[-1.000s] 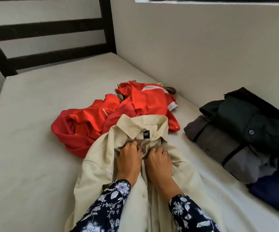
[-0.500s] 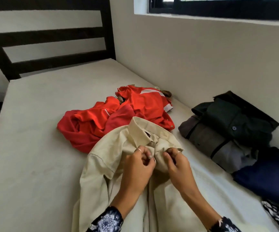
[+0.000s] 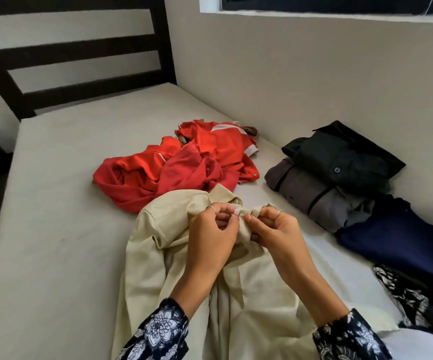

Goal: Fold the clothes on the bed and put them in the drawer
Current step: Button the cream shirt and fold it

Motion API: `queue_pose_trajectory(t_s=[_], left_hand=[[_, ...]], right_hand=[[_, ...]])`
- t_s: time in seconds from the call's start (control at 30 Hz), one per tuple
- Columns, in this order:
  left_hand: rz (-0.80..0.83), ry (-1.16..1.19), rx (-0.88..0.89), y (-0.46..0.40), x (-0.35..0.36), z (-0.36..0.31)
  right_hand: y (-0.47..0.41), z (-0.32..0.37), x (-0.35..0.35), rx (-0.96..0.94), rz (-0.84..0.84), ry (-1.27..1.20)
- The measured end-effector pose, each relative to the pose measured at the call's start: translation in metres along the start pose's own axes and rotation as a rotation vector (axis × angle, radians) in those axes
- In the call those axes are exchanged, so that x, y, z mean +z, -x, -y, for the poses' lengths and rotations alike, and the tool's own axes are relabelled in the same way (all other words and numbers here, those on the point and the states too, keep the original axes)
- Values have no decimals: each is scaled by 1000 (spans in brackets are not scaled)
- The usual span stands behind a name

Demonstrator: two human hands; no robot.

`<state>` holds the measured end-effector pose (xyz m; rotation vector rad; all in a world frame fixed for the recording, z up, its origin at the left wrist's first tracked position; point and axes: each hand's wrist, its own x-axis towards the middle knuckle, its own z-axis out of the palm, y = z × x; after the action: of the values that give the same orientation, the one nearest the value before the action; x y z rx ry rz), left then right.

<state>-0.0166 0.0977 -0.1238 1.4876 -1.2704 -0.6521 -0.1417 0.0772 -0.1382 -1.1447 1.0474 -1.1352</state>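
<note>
Beige cotton, soft and creased, makes up the shirt (image 3: pixel 184 276) spread lengthwise on the bed (image 3: pixel 62 229), its collar end lifted off the mattress and its tail running toward the bottom edge of the view; the mattress itself is a smooth, pale, flat slab against a dark slatted headboard (image 3: pixel 80 55). Beyond the collar lies a crumpled heap of red clothes (image 3: pixel 174 167), shiny in parts, with white trim, touching the shirt's far edge; to the right, along the wall (image 3: pixel 301 81), sits a row of folded clothes (image 3: pixel 340 178): a black buttoned shirt on top of a grey one, then a navy piece, then a black-and-white printed one, each a squarish packet overlapping the next. No drawer is in view. The left hand (image 3: pixel 210 240) has its fingers curled, pinching the fabric just below the collar between thumb and fingertips; the right hand (image 3: pixel 275 229) is curled likewise, pinching the opposite front edge; the two hands almost touch, both ringed, with dark floral sleeves (image 3: pixel 158 333) at the wrists.
</note>
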Motion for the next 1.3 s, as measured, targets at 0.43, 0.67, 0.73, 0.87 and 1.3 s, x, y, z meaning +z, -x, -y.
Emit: queue_pose_trajectory(t_s=[0.43,0.67,0.73,0.87,1.3], left_hand=[[132,90,-328,2,17,6],[268,642,-746,0,19,2],[247,617,-724,-2,19,3],[60,376,-540,1,20,7],[-61,-151,-33,16,30,-13]], right_hand=[[-2,0,-10,86,-60,131],[-2,2,-18,106,22,65],[-2,5,-16,118,30,52],[-3,1,-19,61,-145,245],[9,-10,-5,-346,-279,674]])
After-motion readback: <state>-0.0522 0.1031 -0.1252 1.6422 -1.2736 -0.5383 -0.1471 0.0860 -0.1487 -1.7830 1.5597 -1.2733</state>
